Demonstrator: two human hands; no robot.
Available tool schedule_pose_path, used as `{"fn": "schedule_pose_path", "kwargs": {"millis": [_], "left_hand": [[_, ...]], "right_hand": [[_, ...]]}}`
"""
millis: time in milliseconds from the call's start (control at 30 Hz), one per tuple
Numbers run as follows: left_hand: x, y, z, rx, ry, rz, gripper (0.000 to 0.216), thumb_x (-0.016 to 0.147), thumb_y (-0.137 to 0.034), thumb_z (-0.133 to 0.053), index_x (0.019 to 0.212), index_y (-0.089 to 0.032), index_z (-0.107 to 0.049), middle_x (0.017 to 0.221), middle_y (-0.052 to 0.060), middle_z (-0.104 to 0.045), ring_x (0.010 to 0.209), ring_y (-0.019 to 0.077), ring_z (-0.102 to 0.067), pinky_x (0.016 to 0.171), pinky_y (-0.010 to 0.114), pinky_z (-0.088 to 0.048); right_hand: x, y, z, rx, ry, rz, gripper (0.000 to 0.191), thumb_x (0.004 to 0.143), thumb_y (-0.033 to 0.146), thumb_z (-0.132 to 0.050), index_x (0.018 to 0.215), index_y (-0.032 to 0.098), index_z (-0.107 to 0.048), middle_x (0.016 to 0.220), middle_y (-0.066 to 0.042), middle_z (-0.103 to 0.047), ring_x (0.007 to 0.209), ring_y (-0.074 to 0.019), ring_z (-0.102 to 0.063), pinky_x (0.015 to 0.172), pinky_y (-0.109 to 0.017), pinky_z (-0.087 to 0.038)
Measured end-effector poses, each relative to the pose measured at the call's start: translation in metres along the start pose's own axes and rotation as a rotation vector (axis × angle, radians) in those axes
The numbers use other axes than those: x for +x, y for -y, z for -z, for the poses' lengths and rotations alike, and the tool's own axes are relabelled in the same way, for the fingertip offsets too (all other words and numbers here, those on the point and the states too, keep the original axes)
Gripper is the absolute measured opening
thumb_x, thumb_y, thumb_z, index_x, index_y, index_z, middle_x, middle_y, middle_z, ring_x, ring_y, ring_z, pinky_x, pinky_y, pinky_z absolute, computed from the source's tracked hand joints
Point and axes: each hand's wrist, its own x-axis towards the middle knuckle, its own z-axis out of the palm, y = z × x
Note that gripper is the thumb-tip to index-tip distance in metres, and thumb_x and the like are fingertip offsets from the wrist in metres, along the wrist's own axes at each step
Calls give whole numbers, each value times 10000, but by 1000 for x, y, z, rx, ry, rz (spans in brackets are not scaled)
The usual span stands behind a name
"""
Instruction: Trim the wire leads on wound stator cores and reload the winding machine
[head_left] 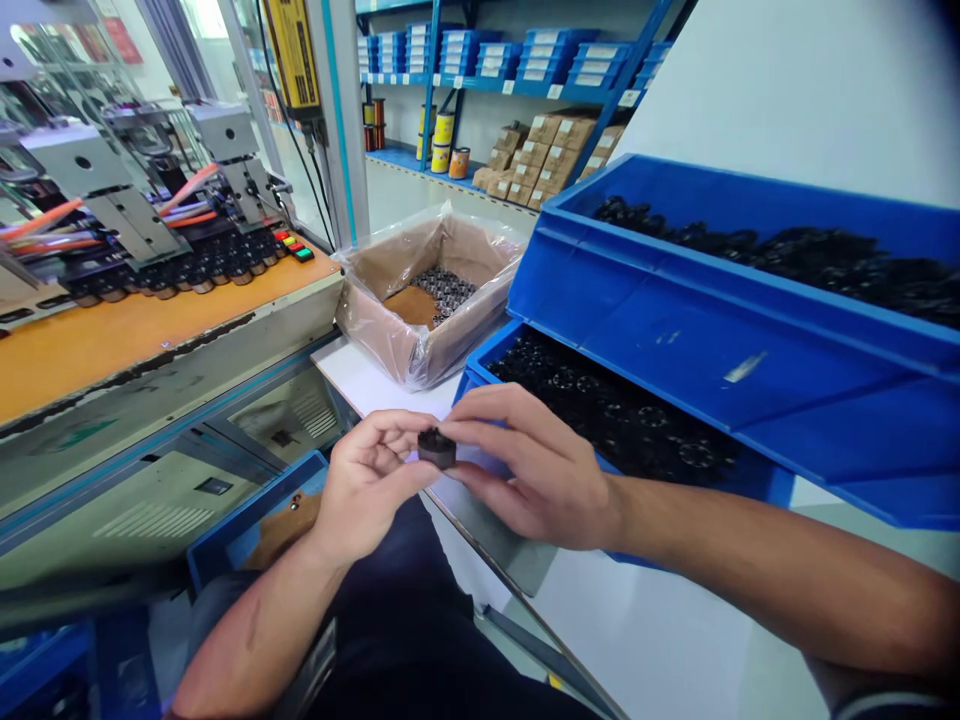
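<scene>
A small black round part (pixel 436 447) is pinched between the fingertips of both hands, just in front of my lap. My left hand (pixel 367 480) curls around it from the left, thumb and fingers closed on it. My right hand (pixel 536 470) grips it from the right with thumb and forefinger. Directly behind my right hand sits a lower blue bin (pixel 480 365) full of the same black parts. Stacked above it and tilted is an upper blue bin (pixel 675 300), also holding black parts.
A plastic-lined cardboard box (pixel 390 330) with several dark parts stands on the white table (pixel 360 380). To the left is a machine with an orange work surface (pixel 112 340), a row of black parts and coloured buttons (pixel 294 246). Blue shelving (pixel 510 85) with boxes stands behind.
</scene>
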Motion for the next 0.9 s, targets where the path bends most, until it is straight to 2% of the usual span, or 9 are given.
{"fn": "schedule_pose_path", "kwargs": {"millis": [100,200,267,333,400,500,600,767,900], "left_hand": [[0,1,3,-156,61,99,290,869,-343,-696,1153,-287,-681,832,9,-743,773,118,-697,749,230,-550],[-2,1,9,-69,102,78,274,927,-328,-616,1194,-280,-655,877,27,-758,828,143,-711,802,271,-554],[-2,-1,16,136,130,-35,324,929,-300,-615,1252,-281,-622,1049,63,-752,978,185,-703,897,321,-539],[-1,-6,21,426,145,-232,447,852,-272,-718,1286,-267,-612,1195,94,-706,1108,227,-658,971,354,-510],[2,-13,23,713,144,-433,525,755,-208,-809,1253,-249,-648,1174,94,-699,1080,226,-655,946,344,-521],[5,-21,21,935,138,-586,395,768,-137,-786,1142,-233,-710,993,55,-724,882,166,-680,791,285,-558],[5,-22,17,917,113,-613,298,797,-146,-760,1086,-211,-728,940,50,-729,825,152,-685,733,266,-566],[0,-16,11,873,69,-632,237,788,-173,-771,1023,-188,-742,891,54,-738,798,158,-698,726,268,-574],[-1,-20,14,867,67,-595,219,801,-179,-758,1019,-181,-730,900,62,-723,796,158,-693,712,265,-565]], "right_hand": [[4,-2,3,54,2,-27,212,925,156,-598,1134,125,-596,993,-116,-641,953,-192,-623,806,-367,-576],[4,-5,4,61,-7,-8,177,920,146,-600,1088,93,-613,968,-126,-640,937,-196,-617,798,-367,-573],[3,-5,3,45,5,1,192,915,137,-595,1099,83,-608,987,-136,-637,954,-204,-615,808,-380,-573],[1,-5,2,30,22,17,208,914,133,-581,1117,90,-595,1006,-135,-635,972,-207,-616,813,-387,-576],[1,-5,2,14,35,30,211,910,130,-581,1117,91,-587,1001,-130,-636,969,-205,-617,814,-387,-578],[2,-4,2,3,43,28,208,910,141,-589,1111,89,-584,978,-122,-636,945,-197,-611,807,-384,-580],[2,-3,0,20,36,14,199,924,170,-592,1111,104,-586,964,-109,-633,932,-189,-610,794,-379,-581],[-2,0,-3,48,30,12,170,926,113,-566,1094,106,-590,955,-109,-634,920,-189,-615,789,-379,-587],[9,-1,20,0,106,-24,223,925,197,-616,1136,130,-594,1020,-121,-637,980,-198,-627,827,-350,-589]]}}
